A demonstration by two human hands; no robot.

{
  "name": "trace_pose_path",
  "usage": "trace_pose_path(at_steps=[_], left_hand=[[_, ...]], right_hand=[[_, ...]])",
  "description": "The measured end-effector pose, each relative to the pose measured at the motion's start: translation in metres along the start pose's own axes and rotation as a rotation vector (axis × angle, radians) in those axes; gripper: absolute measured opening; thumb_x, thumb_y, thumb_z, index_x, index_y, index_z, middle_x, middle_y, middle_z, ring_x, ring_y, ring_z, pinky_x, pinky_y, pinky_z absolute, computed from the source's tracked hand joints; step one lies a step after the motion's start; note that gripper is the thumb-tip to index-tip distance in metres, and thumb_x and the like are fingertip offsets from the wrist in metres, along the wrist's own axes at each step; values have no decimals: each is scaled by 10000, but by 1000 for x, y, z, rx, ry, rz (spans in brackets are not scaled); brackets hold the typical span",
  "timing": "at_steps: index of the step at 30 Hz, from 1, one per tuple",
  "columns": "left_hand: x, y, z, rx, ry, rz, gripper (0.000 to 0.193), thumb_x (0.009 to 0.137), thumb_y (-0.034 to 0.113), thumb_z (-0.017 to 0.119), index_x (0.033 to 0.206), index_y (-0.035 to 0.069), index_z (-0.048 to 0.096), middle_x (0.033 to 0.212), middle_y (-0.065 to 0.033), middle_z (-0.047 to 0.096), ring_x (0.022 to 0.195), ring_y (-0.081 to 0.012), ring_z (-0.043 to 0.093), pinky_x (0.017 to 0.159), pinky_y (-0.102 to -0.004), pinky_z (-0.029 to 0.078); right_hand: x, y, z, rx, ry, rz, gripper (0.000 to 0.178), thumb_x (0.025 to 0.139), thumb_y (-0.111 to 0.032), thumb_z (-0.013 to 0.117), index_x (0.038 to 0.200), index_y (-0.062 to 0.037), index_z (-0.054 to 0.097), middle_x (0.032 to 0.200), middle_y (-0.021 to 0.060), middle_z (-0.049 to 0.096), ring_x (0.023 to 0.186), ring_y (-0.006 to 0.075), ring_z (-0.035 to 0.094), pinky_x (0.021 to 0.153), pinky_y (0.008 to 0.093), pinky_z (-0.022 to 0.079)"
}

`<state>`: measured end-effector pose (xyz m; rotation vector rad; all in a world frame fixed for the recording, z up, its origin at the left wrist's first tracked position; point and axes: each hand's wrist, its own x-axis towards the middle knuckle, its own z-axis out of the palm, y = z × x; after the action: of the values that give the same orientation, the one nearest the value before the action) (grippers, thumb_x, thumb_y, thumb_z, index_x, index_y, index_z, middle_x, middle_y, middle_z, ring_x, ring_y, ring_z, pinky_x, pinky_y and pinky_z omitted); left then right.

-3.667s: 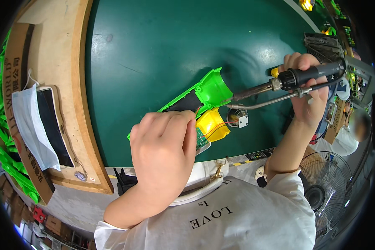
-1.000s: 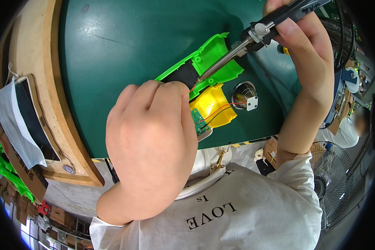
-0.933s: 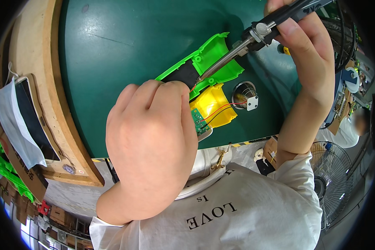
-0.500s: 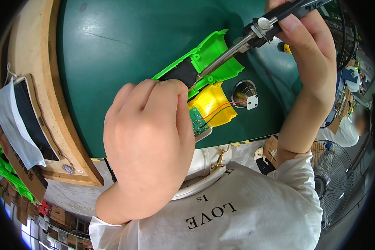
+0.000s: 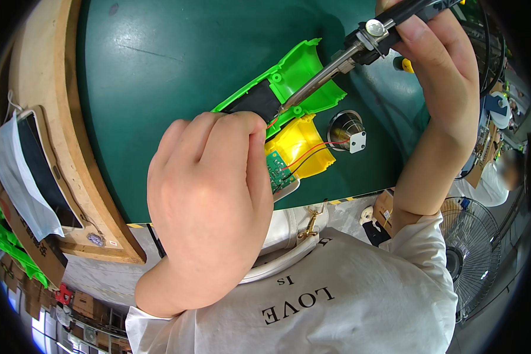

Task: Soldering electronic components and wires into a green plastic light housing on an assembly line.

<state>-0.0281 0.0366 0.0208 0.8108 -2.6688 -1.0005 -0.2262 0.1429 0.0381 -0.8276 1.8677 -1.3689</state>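
Observation:
My right hand (image 5: pixel 439 59) grips a soldering iron (image 5: pixel 321 76) by its black handle, and the iron's tip rests at the edge of a black block (image 5: pixel 255 101) inside a green plastic shell (image 5: pixel 301 76). My left hand (image 5: pixel 209 200) is closed in a pinch on a thin red wire (image 5: pixel 272 123) that runs to the tip. Below the green shell lies a yellow plastic shell (image 5: pixel 304 141) with a green circuit board (image 5: pixel 277 168) partly hidden by my left hand. Red and black wires link the board to a metal reflector lamp head (image 5: pixel 348 131).
The green work mat (image 5: pixel 159 76) is bordered on the left by a wooden ledge (image 5: pixel 71 118). On the ledge lie a phone-like device (image 5: pixel 50 168) and a blue face mask (image 5: pixel 23 177). A fan (image 5: pixel 466 259) stands at right, and a person in white (image 5: pixel 487 183) is beyond.
Almost nothing differs. The soldering iron and my right hand have shifted very slightly; the tip stays at the black block, and my left hand keeps its pinch.

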Motion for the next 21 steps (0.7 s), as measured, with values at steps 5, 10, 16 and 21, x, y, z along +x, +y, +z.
trace_pose_path(at_steps=[5,10,16,21], left_hand=[[2,1,-1,-3,-16,5,57,770,-16,654,802,21,624,716,-73,592,621,-207,497,577,-312,409],[3,2,-2,11,-14,-11,55,764,-16,655,792,20,625,711,-73,595,612,-205,494,571,-312,407],[3,2,-2,27,-27,-16,62,754,-23,657,788,19,625,714,-70,600,604,-201,489,566,-310,405],[3,2,-1,20,-11,-17,68,750,-27,661,792,19,632,714,-67,603,601,-196,486,565,-305,405]], right_hand=[[-1,-1,-1,33,-28,16,214,872,-143,580,1005,9,509,760,-7,503,655,47,419,576,195,324],[1,-2,-2,4,-48,21,200,876,-140,565,1001,7,512,759,-6,498,658,47,417,580,199,321],[0,0,1,-26,-19,-23,193,879,-137,562,997,6,511,756,-7,494,656,49,413,580,198,321],[0,-2,5,-38,-8,-10,184,882,-134,559,994,5,513,754,-7,490,654,51,412,580,201,323]])
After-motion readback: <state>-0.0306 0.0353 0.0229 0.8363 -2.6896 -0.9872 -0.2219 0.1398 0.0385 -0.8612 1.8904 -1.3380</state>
